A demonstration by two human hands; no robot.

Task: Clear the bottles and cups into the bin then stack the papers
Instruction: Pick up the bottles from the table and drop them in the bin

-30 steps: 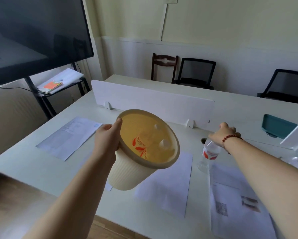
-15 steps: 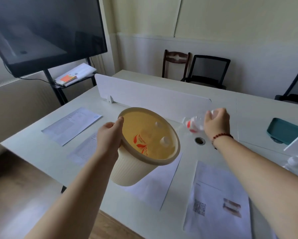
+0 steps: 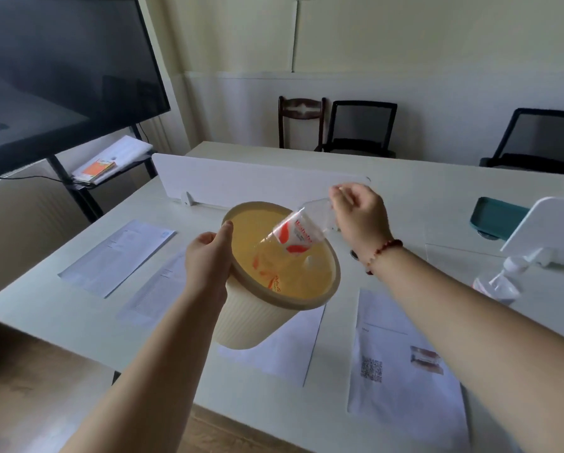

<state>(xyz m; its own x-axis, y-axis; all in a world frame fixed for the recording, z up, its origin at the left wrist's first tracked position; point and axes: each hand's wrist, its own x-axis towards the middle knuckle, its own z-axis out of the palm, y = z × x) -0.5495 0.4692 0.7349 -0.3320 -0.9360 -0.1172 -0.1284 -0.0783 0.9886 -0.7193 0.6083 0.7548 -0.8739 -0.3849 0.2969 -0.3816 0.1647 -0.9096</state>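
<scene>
In the head view, the cream ribbed bin [image 3: 267,322] is held up above the near edge of the white table [image 3: 45,308], tilted so that its mouth faces the camera; the left hand [image 3: 208,266] is closed on the bin's left rim, thumb over the lip. Just above the bin's far right rim, a clear plastic bottle [image 3: 298,232] with a red and white label is seen angled downward, its lower end already over the bin's mouth. The right hand [image 3: 359,214] is placed at the bottle's upper end with the fingers loosely curled; whether the bottle is gripped or already let go cannot be told. At least one labelled bottle [image 3: 271,276] is seen lying inside the bin. To the right of the bin, well apart, another clear bottle [image 3: 496,282] is left standing on the table. Sheets of paper [image 3: 401,364] are spread flat to the left of the bin, beneath it and to its right. For the drop to be done well, the bin should be kept steady with its mouth under the bottle, and the bottle released only once it is fully inside the rim.
</scene>
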